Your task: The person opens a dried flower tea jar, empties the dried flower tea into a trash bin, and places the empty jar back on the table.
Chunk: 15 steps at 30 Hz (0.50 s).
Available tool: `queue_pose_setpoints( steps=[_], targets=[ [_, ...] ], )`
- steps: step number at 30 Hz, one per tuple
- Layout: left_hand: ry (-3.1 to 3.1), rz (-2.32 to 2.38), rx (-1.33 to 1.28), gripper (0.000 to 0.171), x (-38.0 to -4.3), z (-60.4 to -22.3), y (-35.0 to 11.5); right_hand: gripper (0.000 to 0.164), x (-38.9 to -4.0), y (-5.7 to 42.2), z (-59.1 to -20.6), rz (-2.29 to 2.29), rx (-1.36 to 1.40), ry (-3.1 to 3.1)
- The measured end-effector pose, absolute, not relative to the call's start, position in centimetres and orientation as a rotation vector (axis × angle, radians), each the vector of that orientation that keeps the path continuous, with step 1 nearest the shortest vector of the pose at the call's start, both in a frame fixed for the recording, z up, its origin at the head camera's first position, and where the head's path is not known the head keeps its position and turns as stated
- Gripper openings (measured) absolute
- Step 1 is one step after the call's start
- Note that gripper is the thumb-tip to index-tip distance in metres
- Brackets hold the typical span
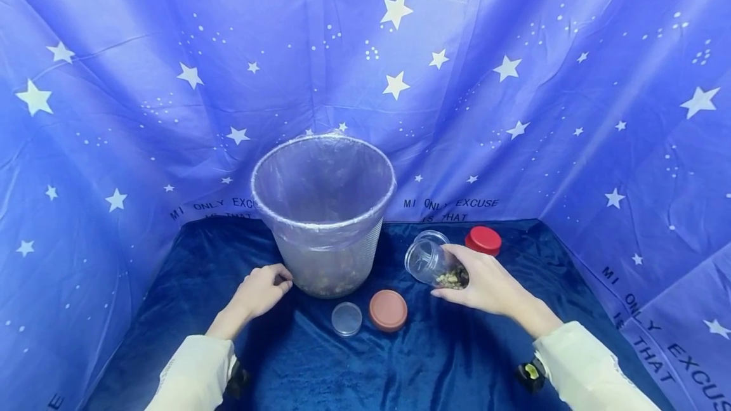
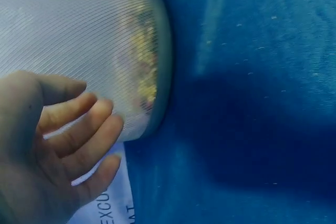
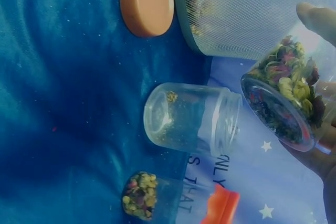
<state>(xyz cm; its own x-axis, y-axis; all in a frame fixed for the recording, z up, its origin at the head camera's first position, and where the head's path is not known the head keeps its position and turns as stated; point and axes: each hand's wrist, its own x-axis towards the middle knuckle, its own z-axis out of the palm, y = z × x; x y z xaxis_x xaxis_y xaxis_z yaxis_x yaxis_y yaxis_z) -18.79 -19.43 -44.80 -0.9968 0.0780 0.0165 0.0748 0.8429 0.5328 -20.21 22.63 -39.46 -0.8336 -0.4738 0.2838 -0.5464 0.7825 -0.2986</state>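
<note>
My right hand (image 1: 485, 278) grips a clear jar (image 1: 422, 262) by its lower part. Tilted, its open mouth points left toward the bin; dried flowers (image 3: 294, 74) lie at its bottom end. Beside it stands an open clear jar (image 3: 184, 116) with a few bits inside. My left hand (image 1: 259, 293) holds nothing, its fingers loosely bent by the lower left side of a mesh waste bin (image 1: 325, 265). Whether they touch the bin I cannot tell. Through the mesh, yellowish pieces (image 2: 144, 61) show at the bin's bottom.
A clear round lid (image 1: 346, 319) and an orange-brown lid (image 1: 388, 311) lie in front of the bin. Back right stands a jar with a red lid (image 1: 483, 240), dried flowers inside. A purplish bag lines the bin's rim (image 1: 322, 226). Starry blue cloth hangs around the table.
</note>
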Motion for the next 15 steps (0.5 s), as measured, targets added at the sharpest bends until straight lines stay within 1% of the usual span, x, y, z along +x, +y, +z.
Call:
queue_pose_setpoints(
  steps=[6,15],
  targets=[
    [3.080,0.999,-0.041,0.018,-19.6,-43.2,-20.6,0.074,-20.6,22.8,-38.7,0.585,0.820,-2.791],
    [3.077,1.107,-0.148,0.026,-20.4,-40.8,-21.4,0.072,-21.1,22.9,-37.9,0.603,0.838,-2.787]
  ],
)
